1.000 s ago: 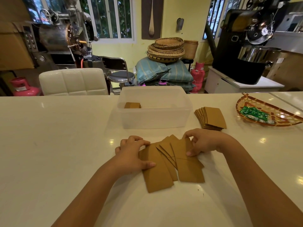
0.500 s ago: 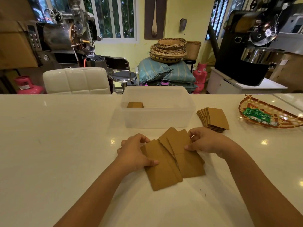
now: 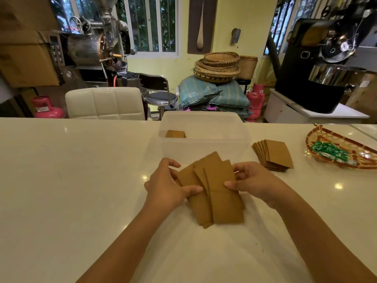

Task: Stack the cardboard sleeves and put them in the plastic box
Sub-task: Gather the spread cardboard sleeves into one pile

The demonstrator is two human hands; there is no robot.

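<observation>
Several flat brown cardboard sleeves (image 3: 216,193) overlap in a loose bunch on the white table, just in front of the clear plastic box (image 3: 204,149). My left hand (image 3: 167,186) grips the bunch's left edge, thumb on top. My right hand (image 3: 252,182) grips its right edge, thumb pressed on the top sleeve. A small stack of sleeves (image 3: 175,134) lies inside the box at its left end. Another fanned stack of sleeves (image 3: 274,155) lies on the table to the right of the box.
A woven tray (image 3: 326,137) holding green wrapped sweets sits at the far right of the table (image 3: 71,180). A white padded chair (image 3: 104,103) stands behind the table's far edge. Roasting machines and baskets fill the background.
Both hands have pushed the spread sleeves inward, so the fan has narrowed into a tighter bunch. The bunch now sits a little closer to the box.
</observation>
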